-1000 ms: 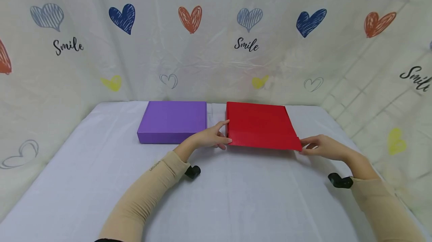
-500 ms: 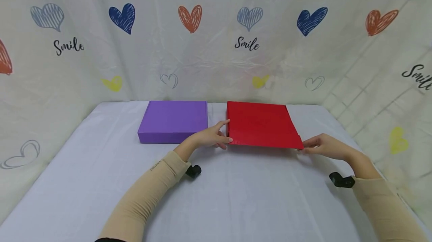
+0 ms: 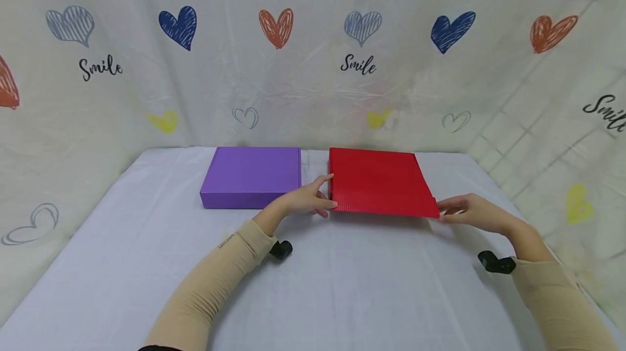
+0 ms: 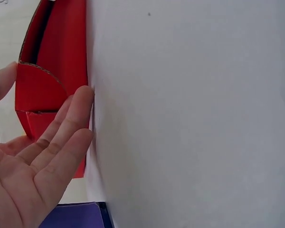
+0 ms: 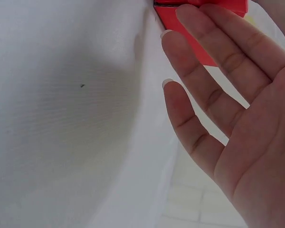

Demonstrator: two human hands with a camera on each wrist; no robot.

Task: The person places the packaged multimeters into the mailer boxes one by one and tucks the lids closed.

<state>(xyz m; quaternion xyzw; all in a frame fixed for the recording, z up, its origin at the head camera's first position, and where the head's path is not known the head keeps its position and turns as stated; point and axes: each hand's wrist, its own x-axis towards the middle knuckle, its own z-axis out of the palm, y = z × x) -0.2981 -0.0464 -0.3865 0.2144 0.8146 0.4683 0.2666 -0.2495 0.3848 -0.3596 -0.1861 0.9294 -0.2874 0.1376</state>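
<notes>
A red cardboard box [image 3: 379,180] lies at the back of the table, right of centre. Its lid stands slightly raised at the front, and the left wrist view shows a dark gap above the red side wall [image 4: 40,88]. My left hand [image 3: 304,199] touches the box's left side near the front corner, thumb at the lid's edge and fingers mostly straight. At the opposite front corner is my right hand [image 3: 474,212], fingertips against the box and fingers extended in the right wrist view. What the box holds is hidden.
To the left stands a closed purple box [image 3: 251,171], a narrow gap from the red one. White cloth [image 3: 362,286] covers the table. Behind hangs a pale curtain [image 3: 313,79] with printed hearts. Small black devices [image 3: 496,262] sit at both wrists.
The right hand and the lid's right front corner have shifted very slightly to the right. The left hand and the purple box stay practically where they were.
</notes>
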